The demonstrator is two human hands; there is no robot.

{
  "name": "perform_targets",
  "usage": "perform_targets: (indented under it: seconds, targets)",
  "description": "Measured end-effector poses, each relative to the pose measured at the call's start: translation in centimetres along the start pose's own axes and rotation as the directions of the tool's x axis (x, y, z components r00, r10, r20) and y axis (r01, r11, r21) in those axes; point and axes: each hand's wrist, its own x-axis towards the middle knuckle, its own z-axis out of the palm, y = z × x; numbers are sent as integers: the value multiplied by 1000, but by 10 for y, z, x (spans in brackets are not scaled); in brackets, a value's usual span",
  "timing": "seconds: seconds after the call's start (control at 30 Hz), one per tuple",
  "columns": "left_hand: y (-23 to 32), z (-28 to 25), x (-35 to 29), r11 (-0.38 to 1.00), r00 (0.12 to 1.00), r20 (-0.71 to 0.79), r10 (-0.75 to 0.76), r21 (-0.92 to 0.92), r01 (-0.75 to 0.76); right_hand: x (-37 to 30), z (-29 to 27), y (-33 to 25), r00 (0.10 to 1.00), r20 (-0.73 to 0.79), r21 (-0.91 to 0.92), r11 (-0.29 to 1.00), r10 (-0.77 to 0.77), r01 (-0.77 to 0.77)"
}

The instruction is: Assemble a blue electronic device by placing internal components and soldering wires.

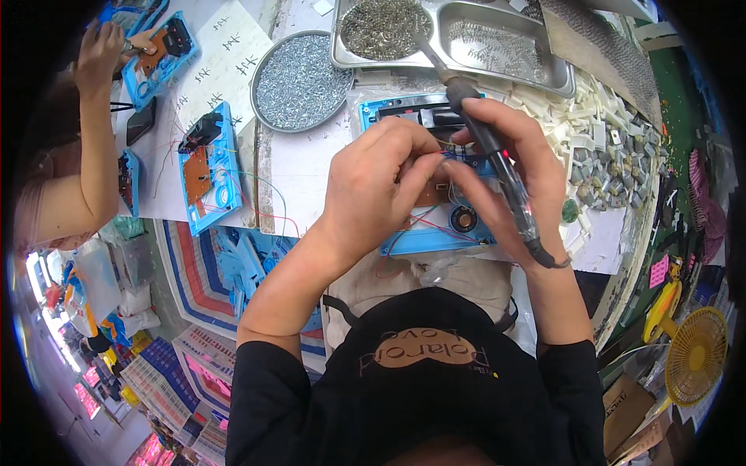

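My right hand [528, 147] wraps round a black corded electric screwdriver [491, 144], its metal tip pointing up and away toward the trays. The thumb and fingertips of that hand also meet my left hand [377, 182]. With its fingers closed in a pinch, my left hand holds thin coloured wires [444, 154]; their ends are hidden by the fingers. Beneath both hands lies a blue plastic housing [423, 245] with a black part along its far side, a brown circuit board [426, 196] and a small round speaker [463, 218]. My hands cover much of its middle.
A round tray [260, 97] of small silver metal pieces and a metal tray [571, 81] of springs stand beyond. White and grey parts [610, 159] heap at right. Another blue housing [228, 155] with loose wires lies left, near a co-worker's arm [97, 155]. A yellow fan [695, 357] stands lower right.
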Motion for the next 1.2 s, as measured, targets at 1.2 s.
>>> perform_targets:
  seconds: [1.2]
  targets:
    - [2, 3, -4, 988, 985, -92, -145, -60, 140, -6, -10, 10, 981, -82, -101, 981, -173, 165]
